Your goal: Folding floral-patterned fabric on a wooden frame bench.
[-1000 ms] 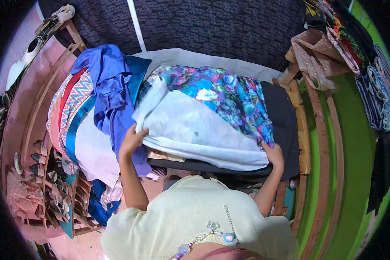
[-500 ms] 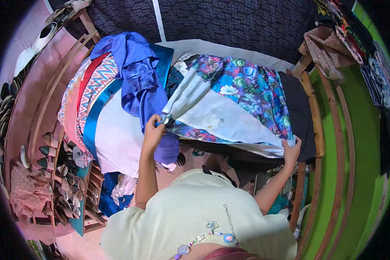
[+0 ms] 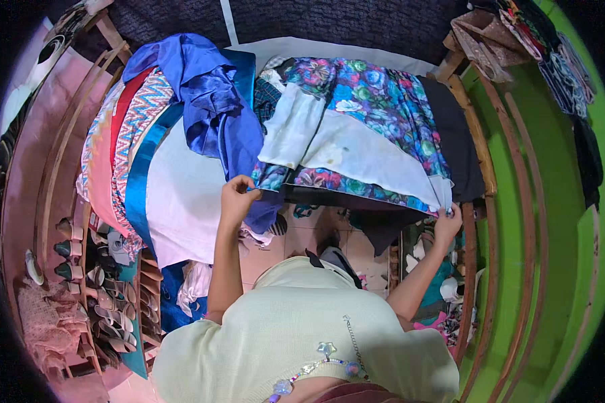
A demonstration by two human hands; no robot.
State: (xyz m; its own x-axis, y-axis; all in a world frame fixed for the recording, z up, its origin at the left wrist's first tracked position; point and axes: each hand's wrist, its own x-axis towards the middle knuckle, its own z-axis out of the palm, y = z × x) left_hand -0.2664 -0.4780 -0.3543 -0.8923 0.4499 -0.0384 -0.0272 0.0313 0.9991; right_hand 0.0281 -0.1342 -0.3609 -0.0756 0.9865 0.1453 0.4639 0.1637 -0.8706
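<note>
A floral cloth (image 3: 390, 101) in blue, purple and pink lies spread before me, with its pale underside (image 3: 366, 148) folded up over part of the print. My left hand (image 3: 238, 198) pinches its near left edge between thumb and fingers. At the near right corner, my right hand (image 3: 448, 223) grips the edge in the same way. Between the two hands the near edge runs fairly straight. Under the cloth, black fabric (image 3: 450, 141) shows at the right.
Left of the floral cloth lies a pile of garments, with a crumpled blue satin cloth (image 3: 212, 101) on top and a white cloth (image 3: 181, 195) hanging down. Racks of shoes (image 3: 114, 302) stand at lower left. Wooden rails (image 3: 511, 201) run along the green wall (image 3: 565, 235).
The left part of the floral cloth, lifted and bunched before, now lies flatter with a broad pale fold. Both hands have drawn the near edge slightly toward me, and the view has shifted.
</note>
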